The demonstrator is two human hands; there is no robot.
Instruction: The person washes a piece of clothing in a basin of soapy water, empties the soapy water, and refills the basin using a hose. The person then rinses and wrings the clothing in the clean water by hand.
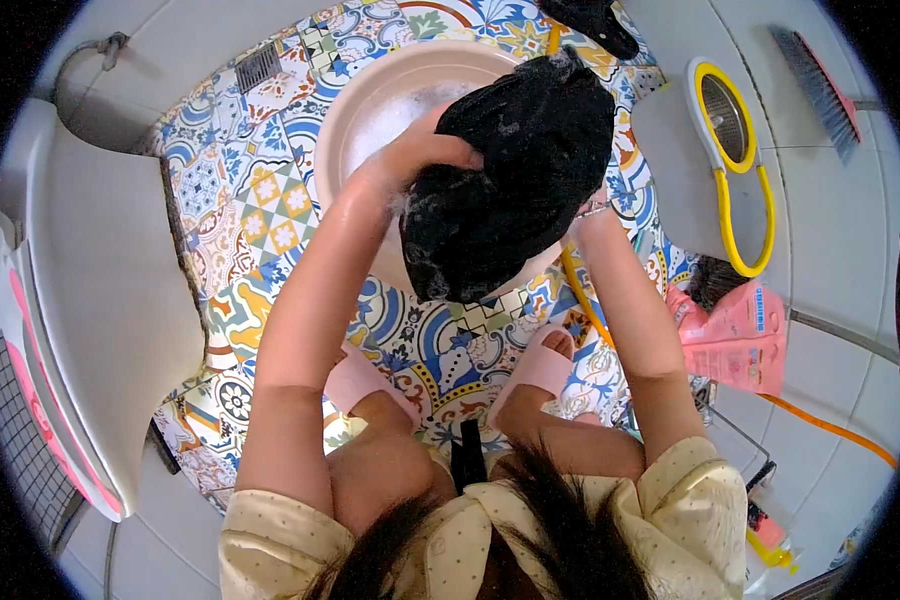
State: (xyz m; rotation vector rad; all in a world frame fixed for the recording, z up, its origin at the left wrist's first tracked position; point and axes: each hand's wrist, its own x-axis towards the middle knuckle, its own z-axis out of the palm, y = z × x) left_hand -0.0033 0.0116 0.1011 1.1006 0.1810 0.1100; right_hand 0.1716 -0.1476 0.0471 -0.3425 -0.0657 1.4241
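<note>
A bunched black cloth, wet with bits of foam on it, is held up over a beige basin. My left hand grips its left side, thumb on top and the other fingers partly hidden behind the fabric. At the cloth's right edge is my right hand, mostly covered by it; only the wrist and a little of the hand show, and its fingers are hidden. White suds float on the water inside the basin. What kind of garment the cloth is, I cannot make out.
Patterned tiles cover the floor, with a drain grate at the upper left. On the right are a yellow-rimmed strainer-like object, a brush, a pink pouch and an orange hose. Pink slippers are below.
</note>
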